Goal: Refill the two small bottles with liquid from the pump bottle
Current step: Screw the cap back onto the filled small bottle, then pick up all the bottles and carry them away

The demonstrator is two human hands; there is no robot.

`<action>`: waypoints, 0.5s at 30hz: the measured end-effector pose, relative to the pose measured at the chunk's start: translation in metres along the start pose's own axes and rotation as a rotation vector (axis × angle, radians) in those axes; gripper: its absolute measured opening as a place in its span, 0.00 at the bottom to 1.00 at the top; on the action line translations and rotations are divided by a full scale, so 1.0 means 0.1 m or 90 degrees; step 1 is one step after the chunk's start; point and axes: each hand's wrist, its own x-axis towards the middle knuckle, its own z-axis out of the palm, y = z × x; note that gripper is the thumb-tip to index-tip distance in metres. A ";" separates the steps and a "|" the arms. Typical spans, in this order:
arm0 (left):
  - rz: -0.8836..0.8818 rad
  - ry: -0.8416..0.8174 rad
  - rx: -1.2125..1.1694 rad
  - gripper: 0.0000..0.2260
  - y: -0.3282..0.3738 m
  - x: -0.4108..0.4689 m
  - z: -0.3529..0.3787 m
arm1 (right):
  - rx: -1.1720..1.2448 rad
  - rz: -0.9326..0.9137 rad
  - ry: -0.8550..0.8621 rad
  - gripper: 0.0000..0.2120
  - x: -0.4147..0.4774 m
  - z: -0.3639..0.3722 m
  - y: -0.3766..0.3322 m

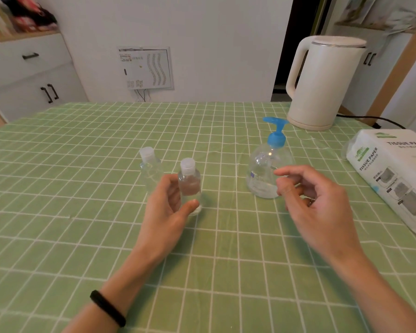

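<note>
I see a black wristband (pixel 107 307) on the left arm. Left hand (pixel 166 207) grips the nearer small bottle (pixel 189 186) — fingers (pixel 171 188) and thumb curled round it, upright on the green-checked counter (pixel 82 212), cap on. Right hand (pixel 317 200) holds nothing, fingers loosely curled, just before the pump bottle (pixel 262 174). Other small bottle (pixel 149 164) stands just behind-left, capped. Right — tissue pack (pixel 394 174), then white kettle (pixel 322 82).

"TISSUE PAPER" is printed twice on the tissue pack (pixel 392 179), once along its top face and once on its end face. The smaller print beneath cannot be read. The labels on the pump bottle (pixel 259 179) and the wall panel (pixel 145 68) are too blurred to be read.
</note>
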 end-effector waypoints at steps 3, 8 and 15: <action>0.000 0.010 0.040 0.17 0.03 0.00 0.01 | -0.007 -0.001 0.007 0.05 0.01 0.01 0.02; 0.006 0.050 0.170 0.25 0.08 -0.09 -0.01 | -0.015 -0.003 0.015 0.04 0.01 0.00 0.04; 0.150 0.268 0.305 0.43 0.12 -0.10 -0.43 | -0.018 -0.001 0.091 0.10 0.04 -0.01 0.09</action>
